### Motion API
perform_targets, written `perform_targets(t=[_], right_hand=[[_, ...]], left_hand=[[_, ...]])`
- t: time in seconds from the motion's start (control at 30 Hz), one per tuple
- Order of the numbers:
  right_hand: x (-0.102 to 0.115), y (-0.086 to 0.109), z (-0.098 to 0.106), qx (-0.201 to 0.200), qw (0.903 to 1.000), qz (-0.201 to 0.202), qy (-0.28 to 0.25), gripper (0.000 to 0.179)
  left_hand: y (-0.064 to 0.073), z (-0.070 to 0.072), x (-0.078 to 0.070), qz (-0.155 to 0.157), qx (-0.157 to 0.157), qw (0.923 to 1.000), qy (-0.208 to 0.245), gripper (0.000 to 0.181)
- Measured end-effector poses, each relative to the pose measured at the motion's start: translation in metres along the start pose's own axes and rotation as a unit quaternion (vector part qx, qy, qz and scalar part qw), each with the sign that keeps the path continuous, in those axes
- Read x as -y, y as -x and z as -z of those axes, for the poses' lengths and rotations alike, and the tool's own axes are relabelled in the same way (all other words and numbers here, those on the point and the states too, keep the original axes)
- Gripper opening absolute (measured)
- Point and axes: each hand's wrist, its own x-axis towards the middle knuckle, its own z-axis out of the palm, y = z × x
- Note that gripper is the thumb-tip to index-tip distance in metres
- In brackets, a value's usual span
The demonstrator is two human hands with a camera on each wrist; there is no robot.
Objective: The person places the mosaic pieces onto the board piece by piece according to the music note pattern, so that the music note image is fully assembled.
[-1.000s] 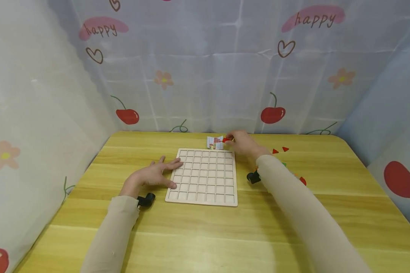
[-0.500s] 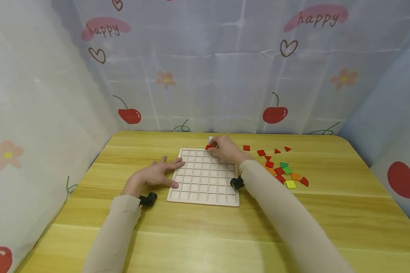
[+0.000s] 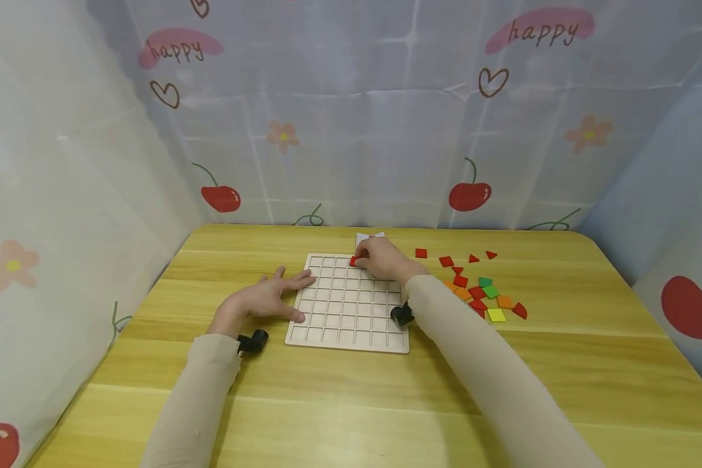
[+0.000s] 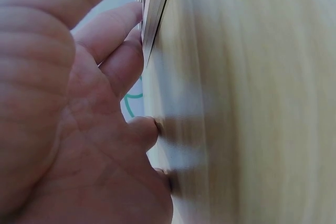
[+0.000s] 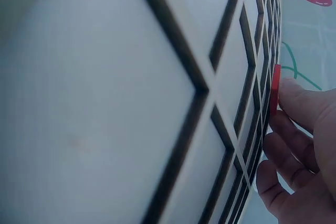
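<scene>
A pale wooden board (image 3: 345,312) with a grid of square recesses lies on the table. My left hand (image 3: 266,300) rests at its left edge with fingers spread, thumb and fingertips on the rim; the left wrist view shows the palm (image 4: 94,119) beside the board's side. Over the top row, my right hand (image 3: 383,259) pinches a small red square tile (image 3: 353,261) between thumb and fingers. Seen from the right wrist, the red tile (image 5: 275,88) stands at the far grid rows, and whether it sits fully in a recess is unclear. A small printed card (image 3: 370,236) is partly hidden behind the right hand.
Right of the board lie loose flat tiles: several red ones, such as a red square (image 3: 421,253), plus a yellow square (image 3: 496,315), green pieces (image 3: 490,292) and orange pieces (image 3: 505,301). A printed curtain (image 3: 339,162) hangs behind the wooden table (image 3: 327,403).
My right hand has carried the red tile leftward from beside the card, then slightly nearer, onto the board's top row. The loose tiles have come into sight. The left hand stays put.
</scene>
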Motion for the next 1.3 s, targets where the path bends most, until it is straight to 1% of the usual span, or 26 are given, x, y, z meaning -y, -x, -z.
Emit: perform_targets(t=[0.17, 0.37, 0.57, 0.7, 0.83, 0.9, 1.03, 1.3], right_hand=[[0.002, -0.002, 0.0, 0.002, 0.9999, 0.002, 0.016, 0.013], [0.001, -0.004, -0.001, 0.011, 0.9998, 0.013, 0.008, 0.014], [0.001, -0.006, -0.002, 0.016, 0.9998, 0.009, 0.002, 0.017], [0.001, -0.003, -0.002, 0.02, 0.9997, 0.002, -0.012, 0.019], [0.0, 0.003, 0.001, 0.028, 0.9987, -0.008, -0.042, 0.023], [-0.002, 0.006, 0.004, 0.028, 0.9981, -0.009, -0.055, 0.025], [-0.007, 0.014, 0.015, 0.025, 0.9977, -0.01, -0.062, 0.028], [-0.033, 0.029, 0.045, 0.017, 0.9985, -0.019, -0.048, 0.028]], left_hand=[[0.0, 0.0, 0.0, 0.001, -0.003, 1.0, -0.002, 0.094], [0.001, 0.0, -0.002, 0.003, 0.0, 1.0, 0.003, 0.094], [0.001, 0.0, -0.002, 0.005, 0.0, 1.0, 0.004, 0.094], [0.002, -0.001, -0.003, 0.005, -0.001, 1.0, 0.009, 0.093], [0.002, -0.002, -0.004, 0.005, -0.001, 0.9999, 0.011, 0.093], [0.002, -0.003, -0.005, 0.006, -0.001, 0.9999, 0.012, 0.093], [0.002, -0.003, -0.006, 0.004, -0.003, 0.9998, 0.018, 0.093], [0.001, -0.001, -0.004, 0.001, -0.003, 0.9997, 0.024, 0.094]])
